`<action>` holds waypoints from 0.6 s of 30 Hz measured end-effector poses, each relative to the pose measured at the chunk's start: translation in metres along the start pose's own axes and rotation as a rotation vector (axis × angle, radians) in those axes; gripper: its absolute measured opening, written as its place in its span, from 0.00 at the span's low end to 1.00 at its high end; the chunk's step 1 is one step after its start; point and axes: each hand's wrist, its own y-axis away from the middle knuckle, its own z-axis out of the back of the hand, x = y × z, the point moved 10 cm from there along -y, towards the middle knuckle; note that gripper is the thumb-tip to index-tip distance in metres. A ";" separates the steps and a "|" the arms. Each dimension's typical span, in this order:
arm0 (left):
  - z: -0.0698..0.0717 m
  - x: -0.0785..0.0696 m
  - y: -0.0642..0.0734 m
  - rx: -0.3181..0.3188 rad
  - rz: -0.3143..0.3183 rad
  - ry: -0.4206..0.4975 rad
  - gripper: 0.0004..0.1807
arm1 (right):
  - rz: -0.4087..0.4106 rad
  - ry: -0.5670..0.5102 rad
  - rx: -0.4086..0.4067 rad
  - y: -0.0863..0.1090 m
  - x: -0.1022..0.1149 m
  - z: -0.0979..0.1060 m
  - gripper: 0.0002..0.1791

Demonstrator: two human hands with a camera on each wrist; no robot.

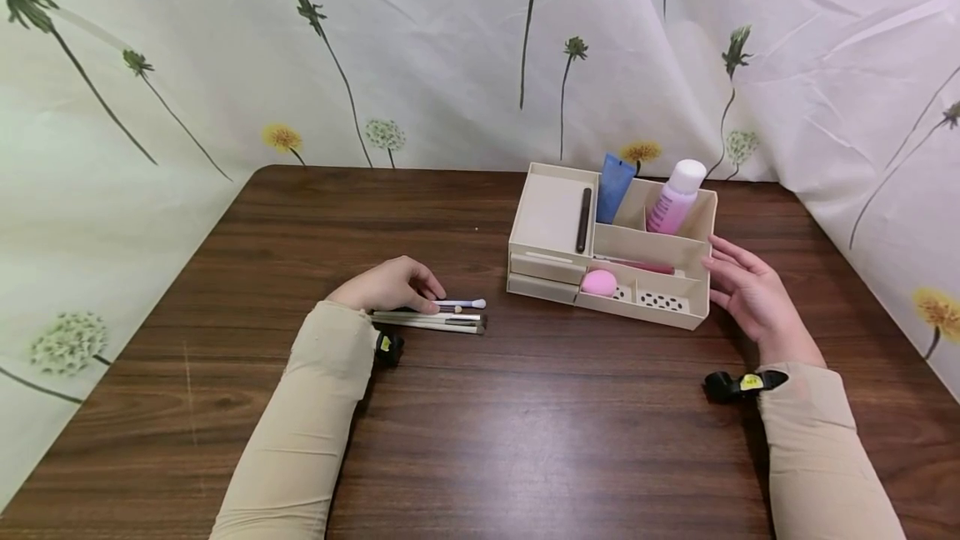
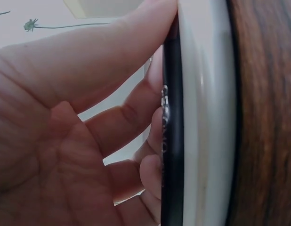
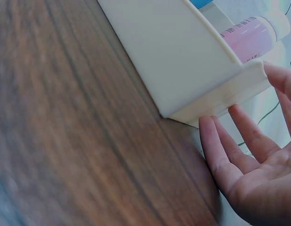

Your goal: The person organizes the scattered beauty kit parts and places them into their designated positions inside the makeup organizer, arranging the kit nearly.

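Observation:
Several makeup brushes (image 1: 442,327) lie side by side on the table, their bristle ends to the right. My left hand (image 1: 390,283) is over them, and in the left wrist view its thumb and curled fingers pinch a black-handled makeup brush (image 2: 173,136) beside pale handles. A cream desktop organizer (image 1: 551,211) stands at the back right. Against its right side, the fingertips of my right hand (image 1: 750,294) touch with fingers stretched out. The right wrist view shows these fingers (image 3: 214,146) along the organizer's end wall.
The organizer holds a blue tube (image 1: 614,188), a pink bottle (image 1: 670,208) with a white cap, a pink sponge (image 1: 598,282) and a dark pencil-like stick (image 1: 583,220). A red slim item (image 1: 645,266) lies in its middle compartment. A flowered cloth (image 1: 450,48) hangs behind the table.

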 end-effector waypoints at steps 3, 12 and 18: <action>-0.001 0.000 0.000 0.009 -0.006 -0.003 0.12 | -0.001 0.003 -0.003 0.000 0.000 0.001 0.22; -0.003 -0.001 0.000 0.021 -0.016 0.004 0.09 | 0.002 0.003 0.001 0.001 0.001 0.000 0.21; -0.001 0.001 0.000 -0.004 -0.003 0.004 0.07 | 0.004 -0.004 0.003 0.001 0.000 0.000 0.21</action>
